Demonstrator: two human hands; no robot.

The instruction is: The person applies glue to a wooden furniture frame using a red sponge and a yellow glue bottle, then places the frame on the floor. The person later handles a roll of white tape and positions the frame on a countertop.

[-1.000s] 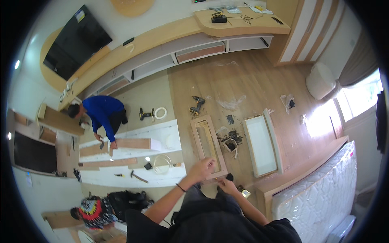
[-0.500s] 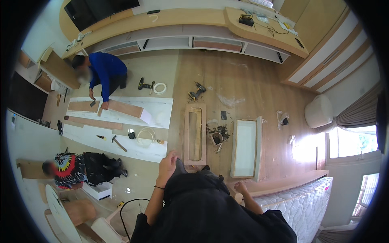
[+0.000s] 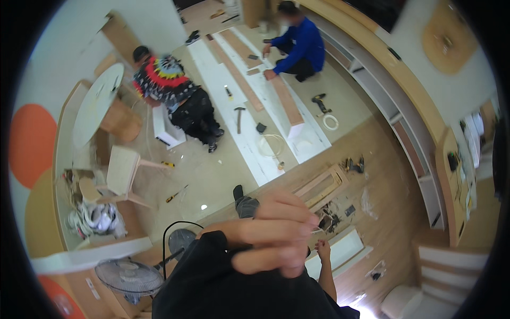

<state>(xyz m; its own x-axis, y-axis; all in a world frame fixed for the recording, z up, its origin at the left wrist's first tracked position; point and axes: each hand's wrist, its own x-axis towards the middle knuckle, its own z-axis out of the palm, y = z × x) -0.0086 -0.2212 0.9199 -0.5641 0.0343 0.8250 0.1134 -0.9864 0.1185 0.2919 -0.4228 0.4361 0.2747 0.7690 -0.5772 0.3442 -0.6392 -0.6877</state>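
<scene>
My left hand [image 3: 279,234] is raised close in front of my body, large and slightly blurred. Its fingers are bent with gaps between some of them, and nothing shows in it. Lower and to the right, my right hand [image 3: 322,249] hangs by my side with fingers curled in and no object visible. It overlaps the view of a shallow white drawer-like box [image 3: 348,247] on the wood floor. Beyond my hands lie a wooden frame with a long slot [image 3: 332,183] and a heap of dark small hardware [image 3: 330,218].
A person in blue [image 3: 305,48] crouches over long boards on white sheets [image 3: 255,159]. Another in a patterned shirt [image 3: 170,80] bends over a white box [image 3: 164,127]. Nearby are a hammer [image 3: 239,119], cordless drills [image 3: 355,164], a chair [image 3: 125,170], a screwdriver [image 3: 177,193] and a standing fan [image 3: 130,276].
My view has swung left, bringing the fan, chair and round table further in. My left hand has come up and nearer. The person in blue still crouches over the boards.
</scene>
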